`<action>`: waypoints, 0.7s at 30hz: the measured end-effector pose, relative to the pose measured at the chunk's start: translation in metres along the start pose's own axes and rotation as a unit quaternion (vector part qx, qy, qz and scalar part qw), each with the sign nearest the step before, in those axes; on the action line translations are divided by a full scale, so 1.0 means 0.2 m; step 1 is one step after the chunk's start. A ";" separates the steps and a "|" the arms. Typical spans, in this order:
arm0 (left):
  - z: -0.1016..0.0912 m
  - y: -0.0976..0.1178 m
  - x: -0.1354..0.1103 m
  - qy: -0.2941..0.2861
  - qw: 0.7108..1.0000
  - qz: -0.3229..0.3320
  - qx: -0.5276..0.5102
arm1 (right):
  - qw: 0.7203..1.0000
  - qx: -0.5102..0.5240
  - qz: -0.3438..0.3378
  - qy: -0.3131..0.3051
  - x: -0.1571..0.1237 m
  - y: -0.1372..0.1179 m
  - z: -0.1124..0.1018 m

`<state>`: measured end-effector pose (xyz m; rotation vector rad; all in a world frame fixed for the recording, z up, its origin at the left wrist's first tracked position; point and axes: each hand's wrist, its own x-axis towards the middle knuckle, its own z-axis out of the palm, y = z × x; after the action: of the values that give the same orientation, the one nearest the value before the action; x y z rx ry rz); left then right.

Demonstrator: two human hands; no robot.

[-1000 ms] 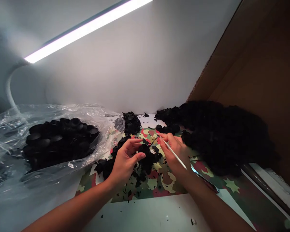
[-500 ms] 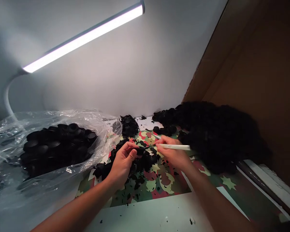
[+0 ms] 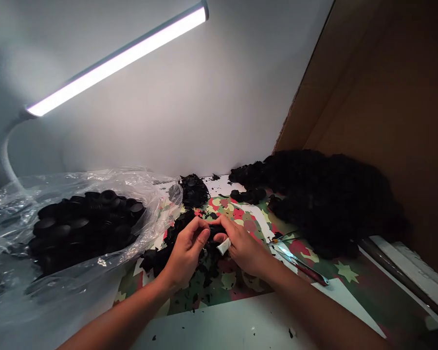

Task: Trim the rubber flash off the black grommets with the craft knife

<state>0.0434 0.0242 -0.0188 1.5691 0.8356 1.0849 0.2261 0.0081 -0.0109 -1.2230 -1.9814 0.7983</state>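
Between my two hands is a small black rubber-looking piece, partly covered by the fingers. My left hand pinches it from the left with thumb and fingers. My right hand is closed around a slim white-handled tool, its handle end poking out below the fingers and its tip hidden. The right fingertips also touch the black piece. Loose black scraps lie under the hands on a patterned camouflage sheet.
At left, an open clear plastic bag holds many round black ribbed parts. A large black heap rises at right by a cardboard panel. Metal scissors or snips lie right of my hands. A lamp shines above.
My right hand has moved left and turned inward, so the white handle points down instead of right. It has come up against the black piece. The metal tool behind my right arm now shows.
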 end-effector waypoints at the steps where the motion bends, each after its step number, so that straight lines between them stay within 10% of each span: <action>1: 0.00 0.01 0.00 -0.002 1.000 0.006 0.027 | 1.000 -0.020 0.006 0.008 0.00 0.00 0.00; 8: -0.07 0.05 0.04 -0.103 0.989 0.020 0.108 | 0.996 0.066 0.002 -0.053 0.01 0.01 -0.05; 15: -0.10 0.05 0.03 -0.261 0.948 -0.106 -0.151 | 0.955 0.248 -0.031 -0.158 -0.02 -0.05 -0.11; 21: -0.11 0.04 0.01 -0.256 0.921 -0.067 -0.286 | 0.943 0.329 0.019 -0.056 -0.05 -0.05 -0.15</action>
<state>0.0234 0.0323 -0.0085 1.1850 0.2262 0.6786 0.2482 -0.0013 0.0129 -0.8244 -1.5665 1.4291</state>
